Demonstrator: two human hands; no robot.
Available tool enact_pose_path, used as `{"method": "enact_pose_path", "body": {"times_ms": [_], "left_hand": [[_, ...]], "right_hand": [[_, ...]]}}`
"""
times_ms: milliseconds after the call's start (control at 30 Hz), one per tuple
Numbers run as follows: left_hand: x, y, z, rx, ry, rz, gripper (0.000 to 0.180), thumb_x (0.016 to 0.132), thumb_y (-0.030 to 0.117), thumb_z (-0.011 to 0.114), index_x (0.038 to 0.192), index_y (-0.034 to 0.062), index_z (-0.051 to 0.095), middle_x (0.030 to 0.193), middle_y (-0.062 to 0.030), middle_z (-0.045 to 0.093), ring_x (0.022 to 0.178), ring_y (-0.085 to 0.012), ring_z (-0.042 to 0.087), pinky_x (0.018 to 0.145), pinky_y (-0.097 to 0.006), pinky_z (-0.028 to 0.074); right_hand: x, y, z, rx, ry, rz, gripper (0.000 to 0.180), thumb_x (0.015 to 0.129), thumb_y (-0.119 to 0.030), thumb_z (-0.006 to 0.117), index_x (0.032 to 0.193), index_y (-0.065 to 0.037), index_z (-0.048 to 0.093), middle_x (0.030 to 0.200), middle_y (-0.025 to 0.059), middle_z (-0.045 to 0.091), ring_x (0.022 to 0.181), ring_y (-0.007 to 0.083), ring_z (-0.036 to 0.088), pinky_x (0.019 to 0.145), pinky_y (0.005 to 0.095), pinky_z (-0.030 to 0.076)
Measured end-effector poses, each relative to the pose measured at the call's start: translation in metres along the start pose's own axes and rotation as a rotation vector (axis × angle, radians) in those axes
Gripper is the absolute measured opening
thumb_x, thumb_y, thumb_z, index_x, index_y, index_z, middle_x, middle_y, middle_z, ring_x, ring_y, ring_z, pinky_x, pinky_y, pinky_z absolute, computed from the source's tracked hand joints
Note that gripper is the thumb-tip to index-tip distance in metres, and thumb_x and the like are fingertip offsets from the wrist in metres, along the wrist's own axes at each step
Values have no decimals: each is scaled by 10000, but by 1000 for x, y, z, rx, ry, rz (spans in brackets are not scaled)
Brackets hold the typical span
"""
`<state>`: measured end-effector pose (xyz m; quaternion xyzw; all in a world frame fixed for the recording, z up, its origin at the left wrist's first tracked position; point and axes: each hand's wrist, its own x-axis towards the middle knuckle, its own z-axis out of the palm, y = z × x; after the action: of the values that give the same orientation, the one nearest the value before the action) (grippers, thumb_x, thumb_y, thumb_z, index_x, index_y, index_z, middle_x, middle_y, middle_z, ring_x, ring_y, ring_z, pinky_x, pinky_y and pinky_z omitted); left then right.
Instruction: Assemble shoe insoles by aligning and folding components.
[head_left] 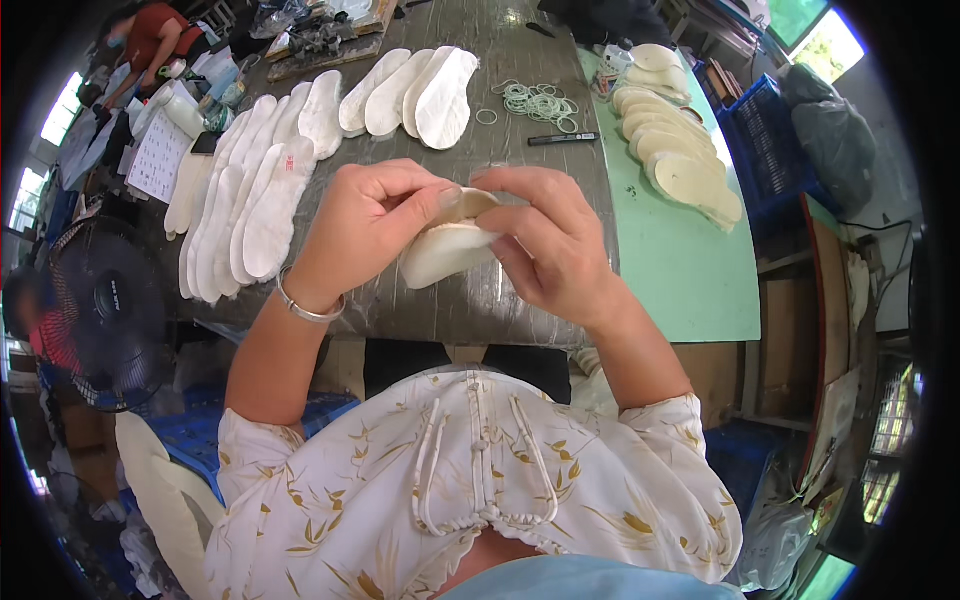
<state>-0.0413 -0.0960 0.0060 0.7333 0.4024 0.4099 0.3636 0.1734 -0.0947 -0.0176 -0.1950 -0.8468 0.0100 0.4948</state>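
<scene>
Above the near edge of the dark table, both my hands hold a pale shoe insole (440,258), bent so its far part curls up toward me. It may be more than one layer; I cannot tell. My left hand (365,225) pinches its left side, thumb on top. On the other side my right hand (555,235) is closed on the upper edge with curved fingers. Overlapping rows of white fuzzy insoles (265,215) lie left of my hands, with a further group (440,105) beyond. Pale green rubber bands (540,103) lie ahead, near a black marker (562,139).
On the right, a green board (690,290) bears a fanned row of cream insoles (680,165). A blue crate (765,140) stands past it. A black fan (108,300) is at the left. Papers (160,155) and a person in red (155,40) are at the far left.
</scene>
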Motion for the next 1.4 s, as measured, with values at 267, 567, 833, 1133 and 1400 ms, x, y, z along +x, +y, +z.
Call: {"method": "enact_pose_path", "body": {"times_ms": [267,567,833,1133,1400], "left_hand": [[8,10,5,34,25,239,108,873,58,653,895,-35,702,801,-76,677,684,-108,611,621,-233,479],[-5,-5,11,-191,-85,187,183,905,77,641,1045,-35,679,981,-79,655,801,-106,580,701,-238,462],[-12,1,14,104,-27,309,211,829,-5,652,1037,-5,685,956,-105,674,783,-169,641,710,-266,509],[-20,-21,11,-71,162,278,172,907,53,615,1044,-43,654,1023,-119,653,902,-167,614,781,-255,483],[-23,-24,14,51,206,361,188,907,66,620,1053,-44,661,1038,-135,649,912,-190,621,788,-268,490]], "right_hand": [[6,-10,-7,156,81,255,228,738,71,675,932,-38,625,1049,130,642,868,276,638,713,345,522],[1,-19,-5,111,121,317,211,712,55,706,887,-37,632,915,96,661,796,256,637,672,331,508],[-3,-20,-1,55,119,301,242,729,-2,730,949,-36,637,901,104,665,746,262,638,651,334,516],[-15,-17,-6,425,173,527,248,839,-17,663,1086,-1,676,977,142,695,821,235,683,732,306,535],[-10,-25,4,99,297,298,187,734,-32,754,910,-60,696,888,76,650,755,229,638,627,318,532]]}}
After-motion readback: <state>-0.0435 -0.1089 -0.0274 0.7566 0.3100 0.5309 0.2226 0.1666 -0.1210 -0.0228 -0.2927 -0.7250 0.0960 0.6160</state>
